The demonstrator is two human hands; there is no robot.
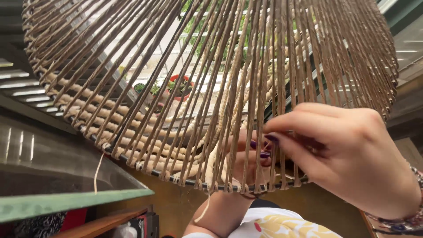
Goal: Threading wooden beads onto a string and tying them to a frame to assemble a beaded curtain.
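Right hand [352,163] pinching a cord strand on the woven lampshade frame [207,88].
Head view: left hand [246,163] inside the shade, fingers curled, grip unclear. Tan twisted cord [145,123] wraps most of the dark metal ring [185,181]; gaps remain near the hands. Potted plants [180,86] behind.

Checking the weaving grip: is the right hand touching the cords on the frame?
Touching. The head view shows the right hand with its fingertips pinched on the cords.
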